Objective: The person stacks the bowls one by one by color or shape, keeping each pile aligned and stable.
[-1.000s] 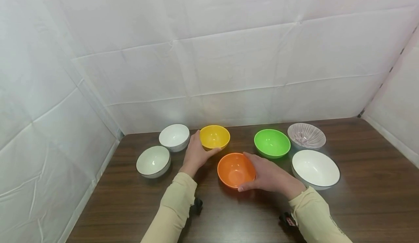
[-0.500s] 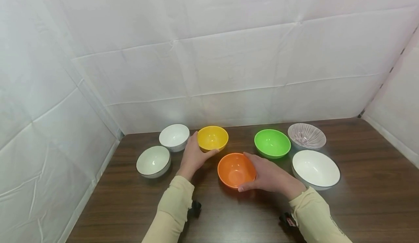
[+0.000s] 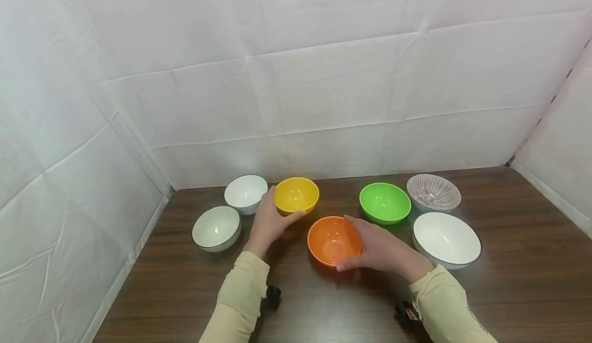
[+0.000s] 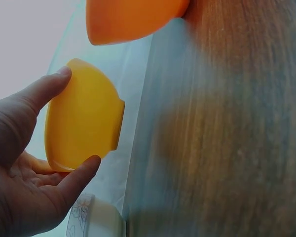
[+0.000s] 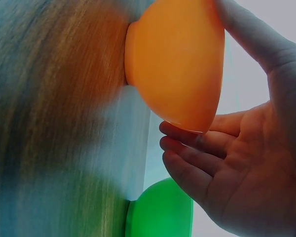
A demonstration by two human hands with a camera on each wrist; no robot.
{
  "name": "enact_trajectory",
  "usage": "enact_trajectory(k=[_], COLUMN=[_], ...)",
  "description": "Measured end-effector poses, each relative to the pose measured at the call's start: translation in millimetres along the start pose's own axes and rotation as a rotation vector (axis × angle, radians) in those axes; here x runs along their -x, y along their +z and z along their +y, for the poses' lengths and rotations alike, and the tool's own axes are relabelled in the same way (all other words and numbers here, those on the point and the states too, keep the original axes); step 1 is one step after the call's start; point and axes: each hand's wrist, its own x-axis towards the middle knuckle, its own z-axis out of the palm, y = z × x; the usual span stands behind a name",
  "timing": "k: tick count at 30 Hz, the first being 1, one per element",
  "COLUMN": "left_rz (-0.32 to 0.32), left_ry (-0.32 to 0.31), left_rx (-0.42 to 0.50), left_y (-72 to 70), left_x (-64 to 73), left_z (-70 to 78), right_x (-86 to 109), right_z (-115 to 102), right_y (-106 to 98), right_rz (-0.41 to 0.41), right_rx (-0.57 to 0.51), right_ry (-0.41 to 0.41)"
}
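half-spread left fingers hold between them a round yellow plastic-looking bowl, right fingers a similar orange bowl; probably light, slippery; pinch opposite rims.

You wear a pale cream-yellow fabric left sleeve, tubular in form, with soft creases toward its plain left cuff. Your pale cream-yellow fabric right sleeve matches it; a narrow dark marking, too small to read, lies along its outer side. Both sleeves end short of your bare left hand and bare right hand. A compact black left-wrist device and a compact black right-wrist device, the latter bearing a reddish patch, sit beside the sleeves.
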Motion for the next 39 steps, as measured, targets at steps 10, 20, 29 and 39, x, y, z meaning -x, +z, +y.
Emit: enact_trajectory(k=[10,20,29,39], left_rz=[0.024,0.032,0.025,-0.001], left_ry=[-0.010,0.012,0.001,0.024], left_rx=[0.037,0.046,0.061,0.069], left_y=[-1.8,-7.7,-9.5,-16.6], left_x=[7.9,11.9,15.4,21.5], left_z=[-7.3,-4.2,-1.1,10.2], right_x=[0.2,1.3,0.9,-0.1], right_z=[0.4,1.2,2.9,5.6], right_y=[0.8,1.6,4.6,4.6], right_rz=[0.009,0.020,0.011,0.020], right_rx=[-0.004,-0.011,-0.021,-0.002], right_ry=[-0.016,-0.020,-0.008,-0.028])
